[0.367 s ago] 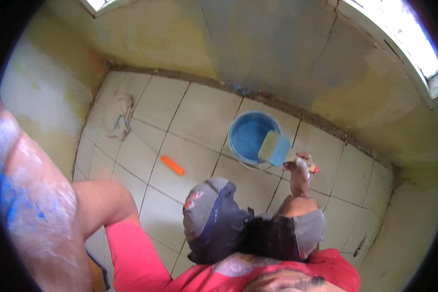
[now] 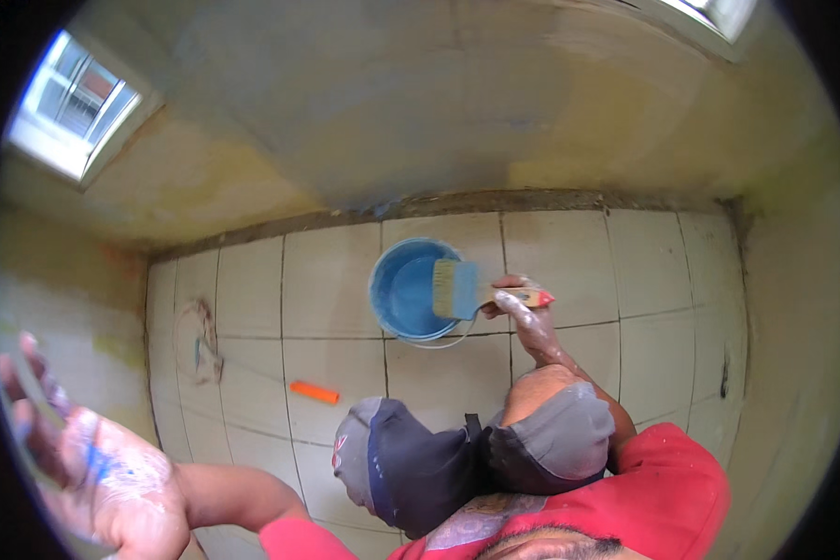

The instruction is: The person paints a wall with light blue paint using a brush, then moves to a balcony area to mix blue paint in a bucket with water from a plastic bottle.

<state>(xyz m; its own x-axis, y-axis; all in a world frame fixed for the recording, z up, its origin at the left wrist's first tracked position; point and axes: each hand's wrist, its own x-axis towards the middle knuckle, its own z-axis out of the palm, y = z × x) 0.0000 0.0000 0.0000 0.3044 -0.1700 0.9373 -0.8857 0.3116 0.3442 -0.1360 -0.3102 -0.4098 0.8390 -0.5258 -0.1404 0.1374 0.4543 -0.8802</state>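
My right hand (image 2: 525, 313) is closed round the wooden handle of a wide paintbrush (image 2: 463, 290). The brush has pale bristles, a blue-coated ferrule and a red handle tip. Its bristles lie over the right side of a blue bucket (image 2: 376, 297), which stands on the floor with blue liquid inside and a wire handle lowered toward me. Large and near the camera at the lower left, my left hand (image 2: 112, 471) is empty, palm showing and fingers apart. White and blue paint smears cover that palm; the right hand also has whitish smears.
An orange cylinder-shaped handle (image 2: 315, 392) lies on the white tiled floor (image 2: 334, 280), left of my knees. Farther left is a crumpled, pale, string-like or cloth-like thing (image 2: 205, 345). Patchy yellow-grey walls (image 2: 420, 121) close round, with a window (image 2: 75, 103) at upper left.
The head view has turned and shifted. My left hand has moved back from the camera, so its spread fingers now show. The brush is still in my right hand over the bucket, now held more level.
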